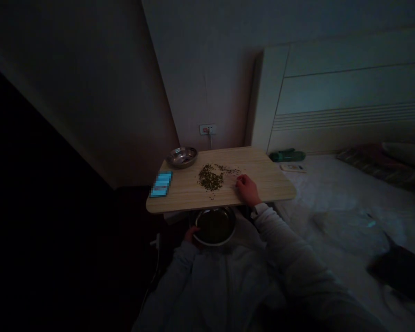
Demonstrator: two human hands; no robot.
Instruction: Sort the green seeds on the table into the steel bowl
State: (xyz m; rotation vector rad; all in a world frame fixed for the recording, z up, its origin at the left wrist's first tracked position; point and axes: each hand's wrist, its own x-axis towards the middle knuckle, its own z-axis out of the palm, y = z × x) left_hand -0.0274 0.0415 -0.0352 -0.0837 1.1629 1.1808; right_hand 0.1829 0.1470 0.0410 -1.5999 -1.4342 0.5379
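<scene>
Many small greenish-brown beans or seeds (210, 178) lie spread over the middle of a small wooden table (180, 197), with a thin trail running to the right. My right hand (248, 190) is over the table just right of them, its fingers curled together; whatever they may hold is too dark and blurred to make out. Below the table's front edge, my left hand (192, 234) grips the left rim of a metal bowl (217, 241) at my lap. The inside of that bowl looks dark, and its contents are hard to tell.
Another metal bowl (182, 158) stands at the table's back left corner, with a lit phone (161, 184) in front of it. On the bed (307, 193) to the right lie a green bottle (287, 155) and a pale flat object (293, 168). A wall socket (208, 129) is behind the table.
</scene>
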